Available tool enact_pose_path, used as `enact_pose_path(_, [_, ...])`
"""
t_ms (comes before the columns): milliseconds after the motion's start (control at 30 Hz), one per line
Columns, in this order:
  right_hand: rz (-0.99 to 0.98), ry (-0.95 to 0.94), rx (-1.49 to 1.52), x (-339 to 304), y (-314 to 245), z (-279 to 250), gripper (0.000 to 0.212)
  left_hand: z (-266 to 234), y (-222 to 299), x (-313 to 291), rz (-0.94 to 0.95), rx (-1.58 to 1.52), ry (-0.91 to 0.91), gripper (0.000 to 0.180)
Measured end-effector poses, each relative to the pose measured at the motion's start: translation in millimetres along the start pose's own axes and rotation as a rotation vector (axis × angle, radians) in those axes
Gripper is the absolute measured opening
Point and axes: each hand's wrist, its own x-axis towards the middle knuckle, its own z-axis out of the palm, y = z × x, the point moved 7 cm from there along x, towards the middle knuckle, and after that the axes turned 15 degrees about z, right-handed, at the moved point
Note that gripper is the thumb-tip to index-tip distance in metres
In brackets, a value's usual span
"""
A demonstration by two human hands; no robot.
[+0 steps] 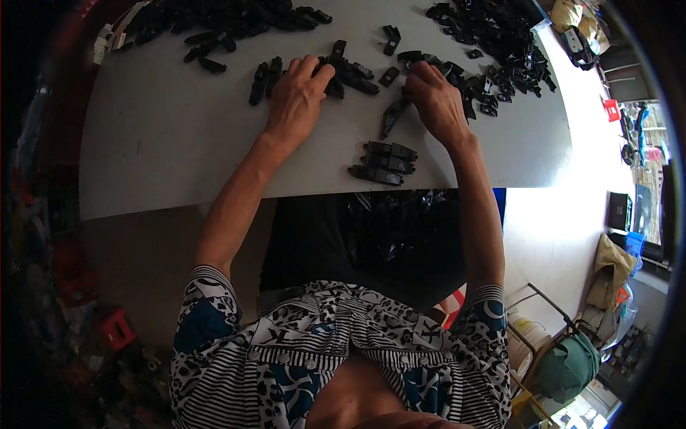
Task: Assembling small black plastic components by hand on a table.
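My left hand is closed over a small group of black plastic parts, its fingertips partly hidden among them. Beside it on the left stand a couple of long black parts, and more lie just to its right. My right hand has its fingers bent at the near edge of the right-hand pile. A slender black plastic part slants out from under its thumb side; the fingertips themselves are mostly hidden. Nearer to me, three long black parts lie stacked side by side close to the table's front edge.
A big heap of small black parts covers the far right of the white table; another heap lies far left. Loose pieces are scattered between my hands. Black plastic film is below the front edge. A hand cart stands right.
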Motion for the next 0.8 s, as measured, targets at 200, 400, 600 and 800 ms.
enact_pose_path(200, [-0.02, -0.084, -0.121, -18, -5, -11, 0.005, 3, 2, 2, 0.073, -0.008, 0.068, 0.042])
enact_pose_path(400, [0.035, -0.046, -0.003, -20, -12, -27, 0.017, 2, 9, 2, 0.134, 0.031, 0.094, 0.041])
enact_pose_path(600, [-0.089, -0.277, -0.214, -32, -52, -19, 0.033, 2, 10, -7, 0.131, -0.018, 0.095, 0.04])
enact_pose_path(800, [-0.224, -0.42, -0.193, -86, -69, -37, 0.025, 2, 1, -9, 0.057, -0.082, 0.096, 0.041])
